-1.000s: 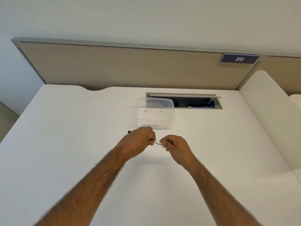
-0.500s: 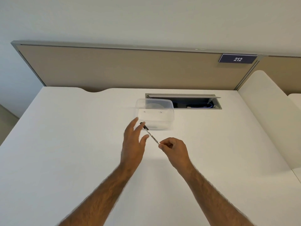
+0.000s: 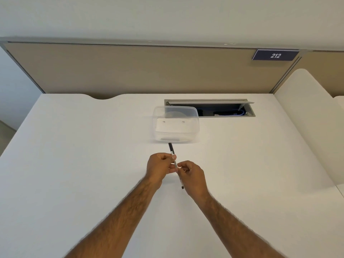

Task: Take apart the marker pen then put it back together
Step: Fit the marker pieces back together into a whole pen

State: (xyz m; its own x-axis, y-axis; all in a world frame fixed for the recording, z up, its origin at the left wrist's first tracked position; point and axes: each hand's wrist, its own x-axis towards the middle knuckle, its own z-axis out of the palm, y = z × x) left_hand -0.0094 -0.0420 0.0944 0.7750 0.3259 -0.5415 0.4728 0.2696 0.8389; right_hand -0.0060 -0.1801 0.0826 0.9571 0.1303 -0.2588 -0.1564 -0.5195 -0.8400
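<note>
Two hands meet over the middle of the white table, and between them most of the marker pen is covered: only its black far end, a short printed stretch of barrel, and a dark tip below the right hand show. Cannot tell whether a cap sits on either end. Both forearms run out of frame at the bottom edge.

Surroundings: a clear plastic container, lid off, stands just beyond the hands, apart from them; the pen's far end points toward its near wall without touching. Two small dark specks show inside it, too small to identify. Behind and right of the container, an open cable hatch in the table holds blue wiring, dim in shadow. A tan partition panel backs the table, with a dark plate reading 212 at its upper right. Nothing lies between the hands and the container.

Left hand: fingers curled narrowly, pinching the barrel near its middle. Right hand: fingers closed around the lower barrel, just beside the left, knuckles nearly touching. Pen held above the table, tilted, far end up and away.
</note>
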